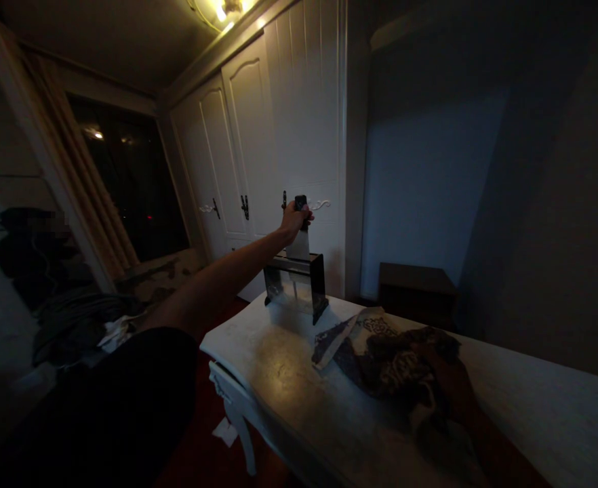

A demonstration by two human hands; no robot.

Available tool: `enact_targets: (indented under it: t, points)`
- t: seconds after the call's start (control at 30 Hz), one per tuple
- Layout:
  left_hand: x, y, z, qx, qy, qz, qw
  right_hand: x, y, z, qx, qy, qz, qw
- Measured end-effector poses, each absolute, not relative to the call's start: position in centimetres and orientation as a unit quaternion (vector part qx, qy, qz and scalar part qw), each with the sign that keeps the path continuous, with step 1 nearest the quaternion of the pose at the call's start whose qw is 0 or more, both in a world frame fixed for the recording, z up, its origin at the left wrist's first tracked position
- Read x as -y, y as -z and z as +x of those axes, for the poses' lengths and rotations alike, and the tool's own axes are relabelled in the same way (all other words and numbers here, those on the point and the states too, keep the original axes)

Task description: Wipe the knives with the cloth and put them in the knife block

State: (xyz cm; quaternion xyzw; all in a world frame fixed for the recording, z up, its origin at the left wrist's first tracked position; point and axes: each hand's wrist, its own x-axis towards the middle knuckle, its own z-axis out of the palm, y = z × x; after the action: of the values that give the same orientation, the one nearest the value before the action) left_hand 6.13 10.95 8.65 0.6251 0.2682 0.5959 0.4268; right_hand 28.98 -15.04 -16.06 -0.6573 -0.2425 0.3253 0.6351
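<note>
My left hand [295, 219] is stretched far forward and closed around the dark handle of a broad-bladed knife [300, 238]. The blade points down into a dark knife block [295, 285] standing at the far end of a pale table [289, 379]. My right hand [449, 383] rests low on the table, lying on a dark patterned cloth [380, 349]. Its fingers are lost in shadow, so I cannot tell whether they grip the cloth.
White wardrobe doors [258, 149] with dark handles stand behind the table. A dark low cabinet [415, 288] sits by the wall at the right. Clothes are heaped [75, 318] on the left near a curtained window. A scrap of paper [224, 431] lies on the floor.
</note>
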Motion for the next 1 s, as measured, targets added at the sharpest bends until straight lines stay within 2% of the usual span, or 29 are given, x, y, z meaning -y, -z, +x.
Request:
enact_targets:
  t: [0.57,1.0]
  points:
    - [-11.0,-1.5,4.5,-0.301,-0.543,0.649,0.440,15.6,14.8,28.2,0.209,-0.348,-0.646,0.646]
    - [-11.9,-0.5,3.6,-0.304,-0.517,0.676,0.428,15.2,15.9,28.8,0.219,-0.347,-0.655,0.635]
